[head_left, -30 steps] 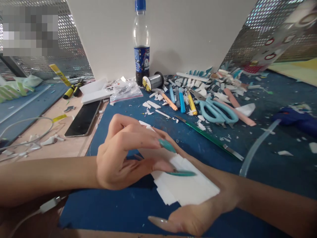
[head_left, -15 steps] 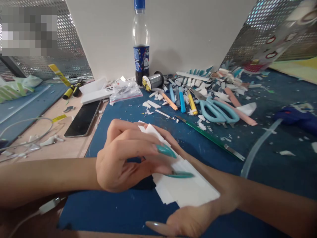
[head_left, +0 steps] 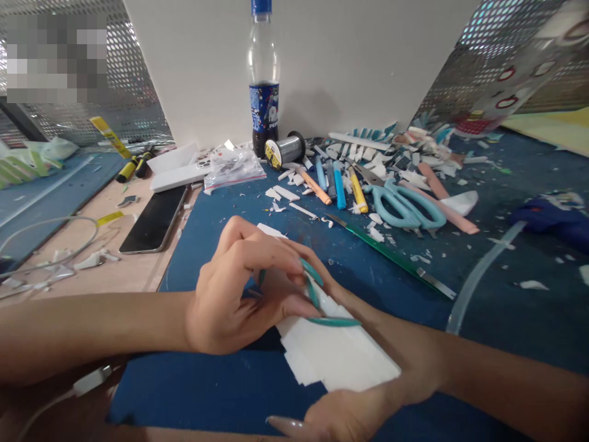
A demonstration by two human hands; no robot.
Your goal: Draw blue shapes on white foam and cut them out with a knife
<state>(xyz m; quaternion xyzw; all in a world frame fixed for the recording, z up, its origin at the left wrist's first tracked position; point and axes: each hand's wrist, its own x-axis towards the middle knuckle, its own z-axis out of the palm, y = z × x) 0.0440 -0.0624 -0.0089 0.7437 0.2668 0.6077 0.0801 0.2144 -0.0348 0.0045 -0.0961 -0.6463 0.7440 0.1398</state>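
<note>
From 1 head camera we look forward and down, close over a flat blue mat (head_left: 207, 390), facing an upright white panel (head_left: 354, 55).

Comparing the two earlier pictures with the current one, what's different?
The left hand has shifted slightly to the right, its fingers drawn closer together over the white piece. The white piece's near right corner has moved slightly left and toward the person. No new hold or release shows: the right hand still supports the white piece. Scissors, spool, bottle and phone stayed put.
</note>
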